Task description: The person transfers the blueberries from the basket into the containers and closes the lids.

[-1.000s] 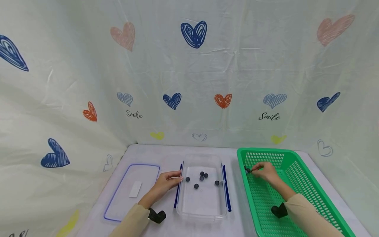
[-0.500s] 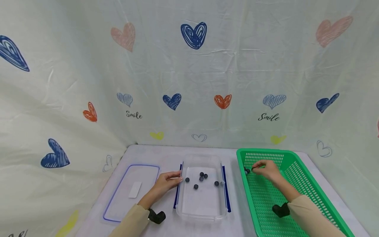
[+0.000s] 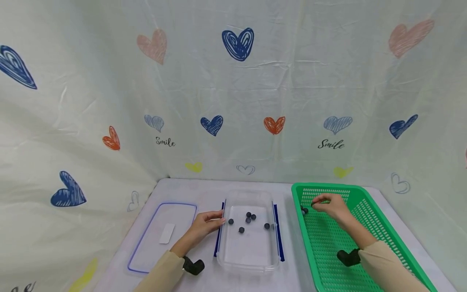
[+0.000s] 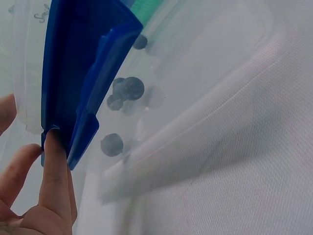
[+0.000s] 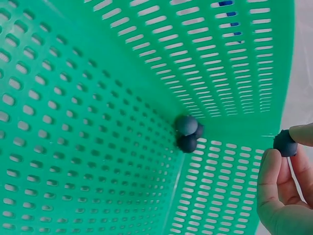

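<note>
My right hand (image 3: pixel 331 207) pinches a dark blueberry (image 5: pixel 285 143) between thumb and fingers, above the far left part of the green basket (image 3: pixel 308 247). Below it, a few more blueberries (image 5: pixel 186 126) cluster in the basket's corner. In the head view, my left hand (image 3: pixel 204 226) holds the left side of a clear plastic food container (image 3: pixel 248 265) with blue side clips. From the left wrist, its fingers show against the hanging blue clip (image 4: pixel 73 73), with a fingertip at the rim. Several blueberries (image 3: pixel 241 230) lie scattered inside the container.
A clear lid (image 3: pixel 146 243) with a blue seal lies left of the container, bearing a small white rectangular piece (image 3: pixel 167 233). White cloth (image 3: pixel 208 186) covers the table. Behind hangs a curtain (image 3: pixel 240 89) printed with hearts.
My right hand has lifted the blueberry away from the cluster in the basket's corner, moving slightly up and right. The left hand and the container stay put.
</note>
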Available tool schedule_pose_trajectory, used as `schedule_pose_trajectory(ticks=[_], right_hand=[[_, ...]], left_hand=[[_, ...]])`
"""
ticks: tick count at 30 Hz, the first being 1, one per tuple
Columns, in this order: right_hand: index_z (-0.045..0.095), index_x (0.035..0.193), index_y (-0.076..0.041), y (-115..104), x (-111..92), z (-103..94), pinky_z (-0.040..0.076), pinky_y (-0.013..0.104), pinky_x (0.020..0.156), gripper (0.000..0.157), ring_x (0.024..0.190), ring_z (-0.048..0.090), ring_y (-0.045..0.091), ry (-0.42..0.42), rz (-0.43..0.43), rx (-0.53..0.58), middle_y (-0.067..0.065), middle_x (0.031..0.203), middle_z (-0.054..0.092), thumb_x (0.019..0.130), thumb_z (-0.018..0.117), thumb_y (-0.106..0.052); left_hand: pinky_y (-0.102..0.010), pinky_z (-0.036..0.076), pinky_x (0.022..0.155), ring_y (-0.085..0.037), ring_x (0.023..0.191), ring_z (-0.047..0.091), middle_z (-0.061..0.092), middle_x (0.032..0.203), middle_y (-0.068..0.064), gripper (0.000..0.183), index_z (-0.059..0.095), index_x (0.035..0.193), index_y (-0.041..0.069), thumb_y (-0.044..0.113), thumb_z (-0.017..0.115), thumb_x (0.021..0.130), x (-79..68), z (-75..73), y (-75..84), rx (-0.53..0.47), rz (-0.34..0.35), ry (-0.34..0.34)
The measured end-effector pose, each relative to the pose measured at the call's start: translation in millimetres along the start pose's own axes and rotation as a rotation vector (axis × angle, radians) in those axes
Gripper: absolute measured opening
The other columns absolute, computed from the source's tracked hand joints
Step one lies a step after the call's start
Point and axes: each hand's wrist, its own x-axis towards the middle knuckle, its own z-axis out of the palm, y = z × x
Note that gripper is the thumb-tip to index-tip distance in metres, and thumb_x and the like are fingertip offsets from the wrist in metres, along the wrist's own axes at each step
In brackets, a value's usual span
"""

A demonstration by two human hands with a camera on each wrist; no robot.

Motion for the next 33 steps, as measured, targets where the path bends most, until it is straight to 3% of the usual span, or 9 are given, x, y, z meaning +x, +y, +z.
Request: schedule_pose_trajectory(ticks=[8,18,27,33], right_hand=[[0.067,0.111,0.007,-12,-4,-6.2,0.05,0.057,0.093,0.027,0.098,0.063,0.025,0.004,0.001,0.048,0.021,0.118,0.061,0.093,0.07,-0.013],[0.065,0.113,0.01,-21,-3,-5.0,0.058,0.035,0.083,0.03,0.086,0.066,0.01,0.017,-0.009,0.148,0.013,0.108,0.065,0.092,0.072,-0.009],[0.066,0.115,0.007,-27,-2,-4.0,0.05,0.051,0.096,0.033,0.094,0.066,0.021,0.01,-0.009,0.145,0.015,0.115,0.063,0.093,0.073,-0.016],[0.065,0.117,0.008,-33,1,-3.2,0.051,0.046,0.093,0.035,0.101,0.064,0.03,0.006,-0.019,0.167,0.017,0.116,0.063,0.092,0.073,-0.015]], left_hand=[[-0.031,0.054,0.094,-0.018,0.11,0.064,0.054,0.136,-0.029,0.059,0.052,0.138,-0.009,0.018,0.076,0.091,-0.5,0.7,1.0,-0.003,-0.012,0.011],[-0.033,0.054,0.094,-0.02,0.111,0.064,0.054,0.137,-0.029,0.059,0.053,0.138,-0.009,0.019,0.076,0.091,-2.6,2.3,3.3,0.007,-0.018,0.026],[-0.033,0.053,0.095,-0.024,0.114,0.063,0.053,0.137,-0.029,0.065,0.052,0.139,-0.008,0.026,0.077,0.09,-4.4,0.9,1.7,0.037,-0.02,0.009],[-0.032,0.053,0.095,-0.024,0.114,0.063,0.053,0.137,-0.029,0.067,0.051,0.139,-0.008,0.027,0.078,0.089,-4.8,0.7,2.6,0.028,-0.018,0.008]])
